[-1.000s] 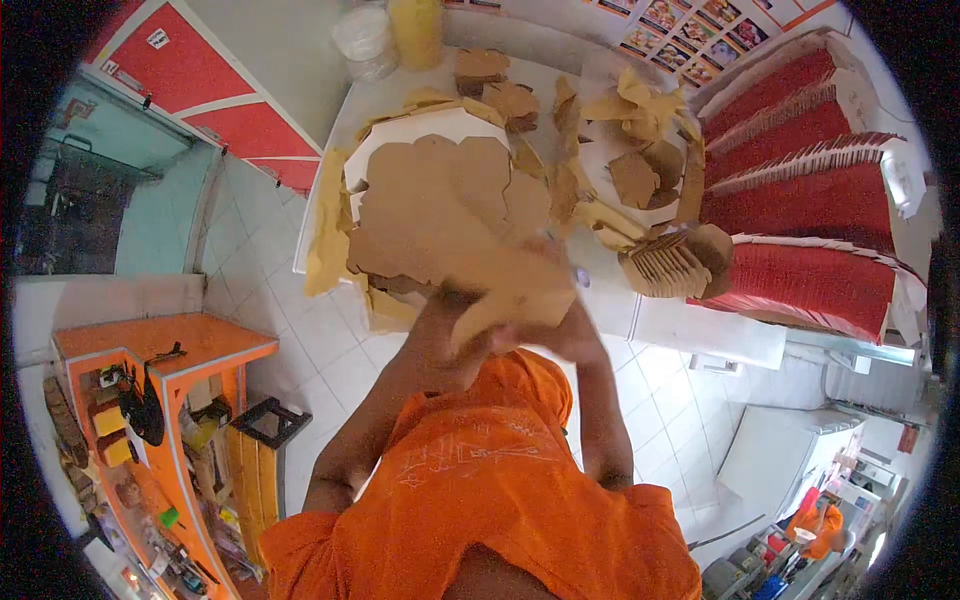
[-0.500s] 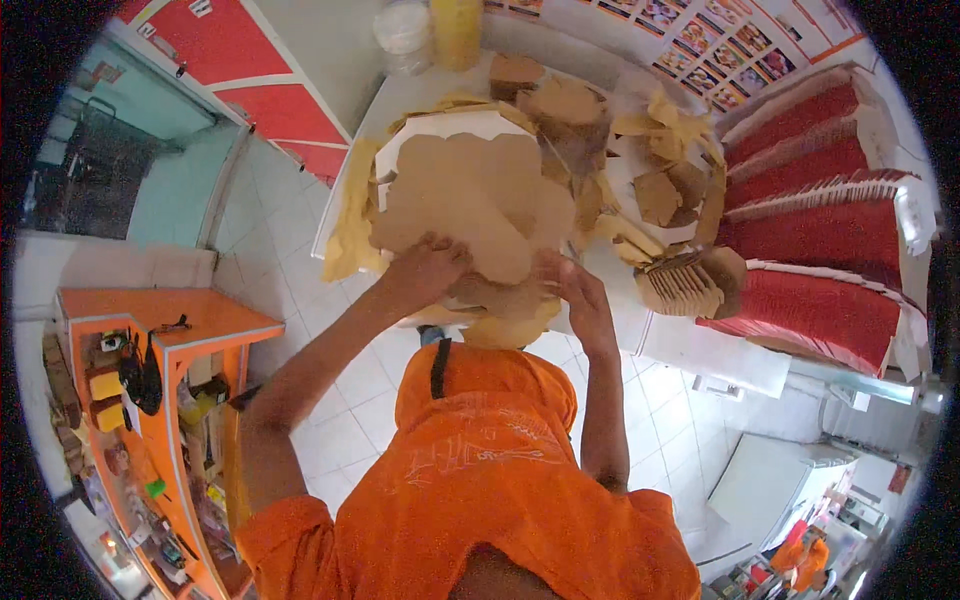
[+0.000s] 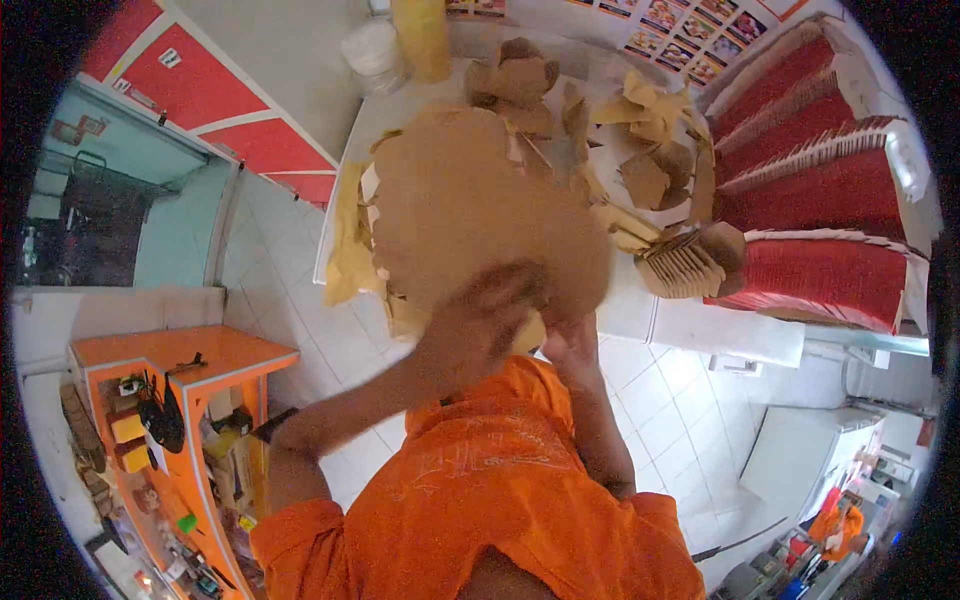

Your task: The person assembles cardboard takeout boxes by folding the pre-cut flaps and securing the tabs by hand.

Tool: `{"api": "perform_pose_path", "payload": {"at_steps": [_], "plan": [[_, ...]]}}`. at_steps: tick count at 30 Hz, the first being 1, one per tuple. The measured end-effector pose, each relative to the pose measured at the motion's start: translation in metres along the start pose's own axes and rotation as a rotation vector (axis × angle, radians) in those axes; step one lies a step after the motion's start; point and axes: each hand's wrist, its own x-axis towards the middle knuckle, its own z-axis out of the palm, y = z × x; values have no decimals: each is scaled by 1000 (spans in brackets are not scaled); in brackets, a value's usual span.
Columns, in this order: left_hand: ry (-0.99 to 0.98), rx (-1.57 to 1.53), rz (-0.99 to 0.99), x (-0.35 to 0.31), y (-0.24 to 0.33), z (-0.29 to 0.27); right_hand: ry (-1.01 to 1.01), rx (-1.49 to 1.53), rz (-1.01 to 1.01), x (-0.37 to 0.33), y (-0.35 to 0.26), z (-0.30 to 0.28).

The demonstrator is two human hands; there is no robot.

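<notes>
A large flat piece of brown cardboard (image 3: 480, 200) with a wavy outline is lifted toward me over the table. My right hand (image 3: 572, 345) grips its near right edge, fingers partly hidden behind the board. Across its near edge lies my left hand (image 3: 490, 310), smeared by motion, so its fingers are not clear. Beneath the board, more cut cardboard and yellowish paper (image 3: 350, 240) stick out on the left side. A stack of folded brown cardboard pieces (image 3: 685, 265) stands to the right of my hands.
Stacked red folded cartons (image 3: 815, 270) line the right side. Brown cardboard scraps (image 3: 650, 175) and trays (image 3: 515, 80) lie farther back on the white table (image 3: 625, 310). White tubs (image 3: 375, 60) and a yellow roll (image 3: 422, 40) stand behind. An orange shelf unit (image 3: 180, 370) is at left.
The cardboard has come up closer to me and now covers more of the pile. My left hand has moved right, near my right hand, which has shifted slightly lower.
</notes>
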Motion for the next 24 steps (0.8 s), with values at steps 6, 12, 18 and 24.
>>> {"api": "perform_pose_path", "payload": {"at_steps": [6,12,18,24], "plan": [[696,-750,-516,-37,-23,-56,-77,-404,335,38,-27,-88],[242,-1084,-290,-30,-42,-9,-179,-573,245,67,-28,-55],[473,-1485,-642,-65,-9,18,-431,-1602,-233,37,-2,-38],[773,-1764,-696,-58,-8,35,-776,-1043,-59,23,-20,-21]]}}
